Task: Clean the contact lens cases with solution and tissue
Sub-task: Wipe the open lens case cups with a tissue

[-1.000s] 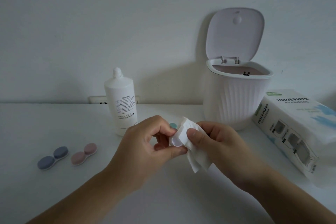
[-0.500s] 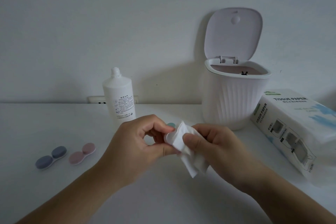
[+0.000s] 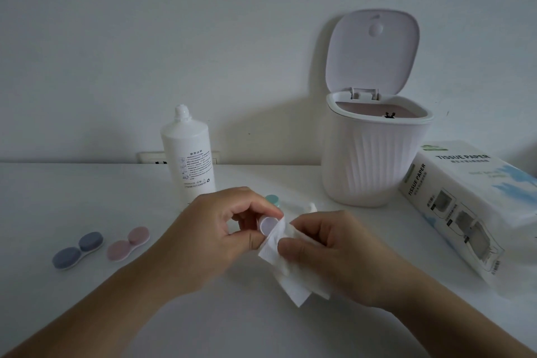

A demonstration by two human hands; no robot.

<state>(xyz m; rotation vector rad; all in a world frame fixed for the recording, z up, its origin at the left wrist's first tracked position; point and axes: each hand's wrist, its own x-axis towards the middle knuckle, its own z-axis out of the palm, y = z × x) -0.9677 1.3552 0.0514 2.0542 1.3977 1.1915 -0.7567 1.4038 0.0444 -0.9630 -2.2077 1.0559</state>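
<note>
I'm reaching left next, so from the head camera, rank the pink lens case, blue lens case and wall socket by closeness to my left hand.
From the left hand:
1. Pink lens case, just left of it.
2. Blue lens case, further left.
3. Wall socket, back at the wall.

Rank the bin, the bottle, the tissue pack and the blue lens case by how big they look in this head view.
1. Bin, lid up.
2. Tissue pack: partly cut off at the frame edge and nearer, so its place against the bin is unsure.
3. Bottle.
4. Blue lens case, about the same as the pink one.
</note>
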